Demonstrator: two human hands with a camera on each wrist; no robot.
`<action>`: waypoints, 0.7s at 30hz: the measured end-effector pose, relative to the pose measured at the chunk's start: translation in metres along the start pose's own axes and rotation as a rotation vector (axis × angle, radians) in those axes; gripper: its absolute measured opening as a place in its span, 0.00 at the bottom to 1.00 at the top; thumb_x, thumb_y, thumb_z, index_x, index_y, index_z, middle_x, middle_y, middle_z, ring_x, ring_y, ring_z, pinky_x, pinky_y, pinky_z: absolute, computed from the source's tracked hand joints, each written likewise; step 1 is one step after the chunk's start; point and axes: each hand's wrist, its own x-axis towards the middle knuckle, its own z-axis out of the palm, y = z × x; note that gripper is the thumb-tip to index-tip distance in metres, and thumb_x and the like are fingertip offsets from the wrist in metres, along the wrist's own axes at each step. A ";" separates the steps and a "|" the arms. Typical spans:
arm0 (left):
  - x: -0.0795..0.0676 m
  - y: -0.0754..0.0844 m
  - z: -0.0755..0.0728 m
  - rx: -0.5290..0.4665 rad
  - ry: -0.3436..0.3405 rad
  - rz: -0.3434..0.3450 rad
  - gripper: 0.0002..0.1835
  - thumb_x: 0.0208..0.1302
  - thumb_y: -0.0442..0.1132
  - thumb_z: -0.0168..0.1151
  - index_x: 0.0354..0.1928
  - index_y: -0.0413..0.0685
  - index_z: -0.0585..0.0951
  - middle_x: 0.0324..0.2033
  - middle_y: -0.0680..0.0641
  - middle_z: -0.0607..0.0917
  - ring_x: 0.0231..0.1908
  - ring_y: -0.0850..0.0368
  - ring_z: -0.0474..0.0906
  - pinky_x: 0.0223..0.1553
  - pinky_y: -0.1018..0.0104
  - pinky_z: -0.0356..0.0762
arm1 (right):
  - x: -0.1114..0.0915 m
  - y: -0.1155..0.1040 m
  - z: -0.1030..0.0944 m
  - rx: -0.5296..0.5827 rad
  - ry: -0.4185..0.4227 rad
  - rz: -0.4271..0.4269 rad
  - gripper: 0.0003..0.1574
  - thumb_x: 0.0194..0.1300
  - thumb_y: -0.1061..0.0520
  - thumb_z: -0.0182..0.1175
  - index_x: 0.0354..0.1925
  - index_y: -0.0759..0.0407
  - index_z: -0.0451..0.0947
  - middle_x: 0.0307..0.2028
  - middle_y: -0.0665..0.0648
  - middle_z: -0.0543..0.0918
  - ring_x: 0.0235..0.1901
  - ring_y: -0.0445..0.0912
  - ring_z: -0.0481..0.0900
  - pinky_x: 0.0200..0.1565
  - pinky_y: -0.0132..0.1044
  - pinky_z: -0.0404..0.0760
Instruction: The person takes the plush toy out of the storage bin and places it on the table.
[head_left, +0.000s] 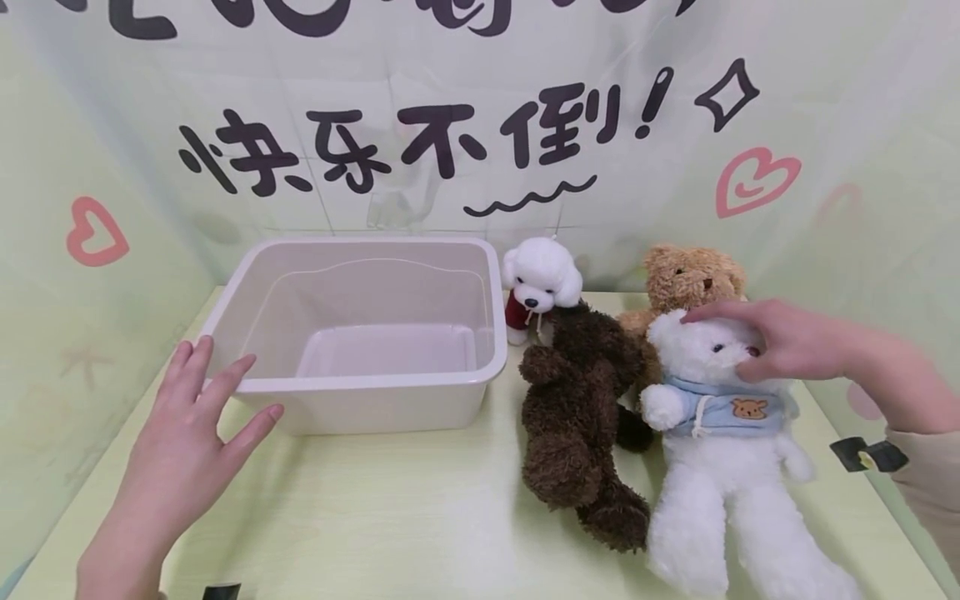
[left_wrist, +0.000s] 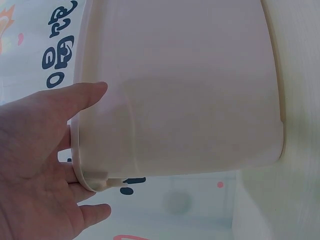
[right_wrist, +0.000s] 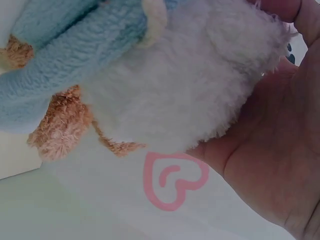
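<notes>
My left hand (head_left: 180, 454) rests at the near left corner of a beige plastic tub (head_left: 397, 408), fingers spread over the rim. In the left wrist view the thumb (left_wrist: 92, 95) lies along the tub's outer wall. On the right, my right hand (head_left: 798, 342) grips the head of a white teddy bear (head_left: 712, 475) in a light blue hoodie. Its fur (right_wrist: 175, 95) fills the space between thumb and fingers in the right wrist view. The bear lies on its back, feet toward me, partly covering a light brown teddy bear (head_left: 693, 275).
A dark brown plush toy (head_left: 573, 417) lies between the tub and the white bear. Behind it, a small white plush dog (head_left: 542, 275) leans by the tub's right side. The pale green table (head_left: 360, 517) meets a printed cloth backdrop (head_left: 450, 200) behind and at both sides.
</notes>
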 end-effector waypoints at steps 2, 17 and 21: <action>0.000 0.000 0.000 0.000 -0.001 -0.002 0.32 0.60 0.38 0.74 0.64 0.33 0.75 0.73 0.22 0.58 0.76 0.28 0.45 0.64 0.23 0.53 | 0.002 0.002 0.003 0.023 -0.001 0.006 0.50 0.49 0.64 0.71 0.70 0.45 0.70 0.56 0.52 0.80 0.39 0.40 0.75 0.40 0.37 0.76; 0.001 0.001 0.000 -0.008 0.003 0.006 0.33 0.59 0.38 0.74 0.64 0.33 0.76 0.73 0.23 0.58 0.76 0.28 0.45 0.64 0.23 0.52 | 0.004 0.015 0.007 0.006 -0.004 0.079 0.47 0.57 0.59 0.72 0.72 0.54 0.68 0.64 0.61 0.77 0.46 0.51 0.78 0.47 0.50 0.76; 0.000 0.000 0.000 -0.008 0.006 0.007 0.32 0.59 0.38 0.74 0.64 0.33 0.76 0.73 0.23 0.58 0.76 0.28 0.45 0.65 0.23 0.52 | 0.000 0.014 0.003 0.004 -0.001 0.090 0.47 0.57 0.54 0.75 0.72 0.50 0.68 0.68 0.63 0.74 0.60 0.63 0.76 0.54 0.63 0.73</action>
